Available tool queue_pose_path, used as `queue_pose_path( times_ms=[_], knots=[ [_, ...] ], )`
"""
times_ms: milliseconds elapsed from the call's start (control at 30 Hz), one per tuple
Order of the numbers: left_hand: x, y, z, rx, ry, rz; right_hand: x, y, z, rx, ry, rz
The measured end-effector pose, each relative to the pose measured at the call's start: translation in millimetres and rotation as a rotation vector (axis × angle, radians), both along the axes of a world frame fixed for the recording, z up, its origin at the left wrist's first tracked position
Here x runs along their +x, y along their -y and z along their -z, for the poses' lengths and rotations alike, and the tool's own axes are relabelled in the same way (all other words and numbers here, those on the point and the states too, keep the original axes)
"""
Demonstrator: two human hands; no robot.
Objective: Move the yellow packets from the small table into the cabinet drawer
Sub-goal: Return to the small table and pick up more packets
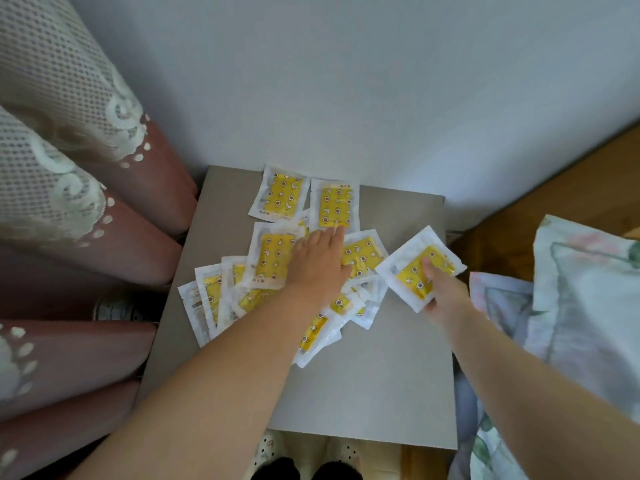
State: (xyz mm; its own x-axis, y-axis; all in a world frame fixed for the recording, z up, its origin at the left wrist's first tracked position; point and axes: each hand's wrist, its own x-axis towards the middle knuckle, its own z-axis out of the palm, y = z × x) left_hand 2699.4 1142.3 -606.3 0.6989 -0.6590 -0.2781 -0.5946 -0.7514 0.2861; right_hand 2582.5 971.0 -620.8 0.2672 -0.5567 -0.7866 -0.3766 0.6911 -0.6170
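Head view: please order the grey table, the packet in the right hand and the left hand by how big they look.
1. The grey table, clearly largest.
2-3. The held packet and the left hand look nearly alike; I would not rank them.

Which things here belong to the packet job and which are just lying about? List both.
Job: yellow packets spread on the small table; held packet, pinched in the right hand; left hand flat on the spread. Drawer not in view.
Lying about: lace curtain, floral bedding, slippers.
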Motion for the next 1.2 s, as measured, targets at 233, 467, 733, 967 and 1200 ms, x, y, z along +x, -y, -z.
queue_pose_path(
  times_ms=[233, 467, 733, 967, 1200],
  knots=[
    [10, 49, 7, 0.214, 0.104, 0.000, -6, 6, 4, 0.113, 0.166, 0.119],
    [-5, 61, -6, 0.041, -0.075, -0.176, -5, 1, 2, 0.085, 0.145, 0.151],
    [15, -12, -24, -0.353, -0.413, -0.826, 3, -1, -1, 0.082, 0.112, 0.168],
    [31, -46, -1, 0.149, -0.086, -0.751, 14, -8, 7, -0.168, -0.068, -0.031],
    [44, -38, -3, 0.056, -0.223, -0.678, 21, -16, 4, -0.240, -0.032, -0.062]
  ],
)
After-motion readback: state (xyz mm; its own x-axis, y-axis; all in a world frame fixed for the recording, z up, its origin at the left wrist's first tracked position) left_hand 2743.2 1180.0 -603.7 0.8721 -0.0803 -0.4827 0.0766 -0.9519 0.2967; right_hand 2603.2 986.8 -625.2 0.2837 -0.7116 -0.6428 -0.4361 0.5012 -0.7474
